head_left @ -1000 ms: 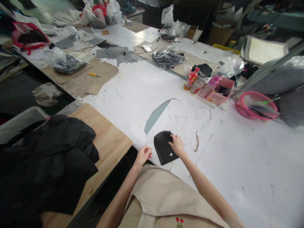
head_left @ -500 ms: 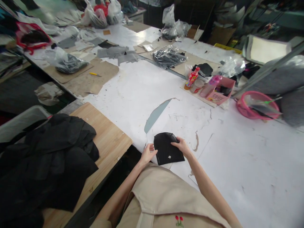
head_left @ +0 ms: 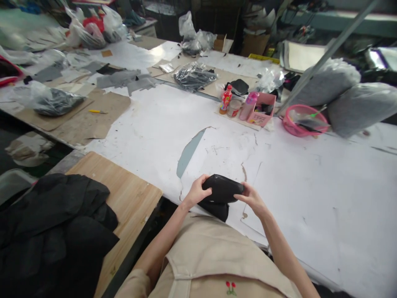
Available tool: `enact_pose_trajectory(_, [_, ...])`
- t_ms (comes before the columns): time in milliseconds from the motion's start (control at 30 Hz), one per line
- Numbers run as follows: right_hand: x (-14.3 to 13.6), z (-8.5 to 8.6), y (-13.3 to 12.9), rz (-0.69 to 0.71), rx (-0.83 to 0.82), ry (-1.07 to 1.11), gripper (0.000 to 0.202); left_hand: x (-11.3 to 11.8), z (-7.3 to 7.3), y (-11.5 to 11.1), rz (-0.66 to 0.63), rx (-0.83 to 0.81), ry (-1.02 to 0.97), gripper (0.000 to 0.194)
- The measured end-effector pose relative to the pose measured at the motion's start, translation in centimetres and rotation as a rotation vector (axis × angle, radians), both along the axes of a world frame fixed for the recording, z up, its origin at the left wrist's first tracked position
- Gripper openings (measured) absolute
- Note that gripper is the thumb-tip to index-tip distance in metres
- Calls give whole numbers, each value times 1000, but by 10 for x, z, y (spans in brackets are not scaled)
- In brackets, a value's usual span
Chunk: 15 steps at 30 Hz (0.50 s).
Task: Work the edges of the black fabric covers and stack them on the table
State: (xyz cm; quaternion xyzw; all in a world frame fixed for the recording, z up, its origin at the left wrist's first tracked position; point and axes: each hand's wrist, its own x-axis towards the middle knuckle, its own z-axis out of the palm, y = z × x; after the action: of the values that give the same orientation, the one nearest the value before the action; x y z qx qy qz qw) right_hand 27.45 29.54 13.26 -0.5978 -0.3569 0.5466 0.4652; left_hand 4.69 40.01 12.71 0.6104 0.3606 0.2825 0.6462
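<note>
A black piece of material [head_left: 222,188] is held up between my two hands near the table's front edge, its upper part bent over. My left hand [head_left: 198,191] grips its left end, thumb on the near face. At the right end my right hand [head_left: 251,196] pinches it between thumb and fingers. Below it, a further black part [head_left: 218,210] lies close to my apron; whether it belongs to the same piece I cannot tell. White sheeting [head_left: 297,198] covers the table, with a grey-blue patch [head_left: 190,154] showing through beyond my hands.
Black cloth [head_left: 62,223] is heaped on a wooden board [head_left: 133,194] at the left. Farther back are a red bottle [head_left: 226,100], a pink box [head_left: 263,109], a pink basket [head_left: 305,120], a yellow cutter [head_left: 97,111] and plastic bags [head_left: 194,76]. A slanting metal pole [head_left: 328,54] stands at the right.
The black piece was spread flat with a small white mark showing; now it is bent and raised. My left hand has moved up onto its end. The view has swung to the right.
</note>
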Motion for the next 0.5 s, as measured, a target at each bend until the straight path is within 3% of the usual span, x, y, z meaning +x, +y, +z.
enact_pose_trajectory(100, [9,12,1,16,52,-257,28,8,15,-6,-124,142,111,33])
enact_pose_trajectory(300, [-7,36,9,233,29,-687,14,18,33,-15,-238,299,205,34])
enact_pose_trajectory(400, [-10,46,7,273,45,-711,18,13,26,-9,-273,262,171,37])
enact_pose_trajectory(500, [-3,56,-2,229,68,-686,18,2,6,1,-335,147,187,46])
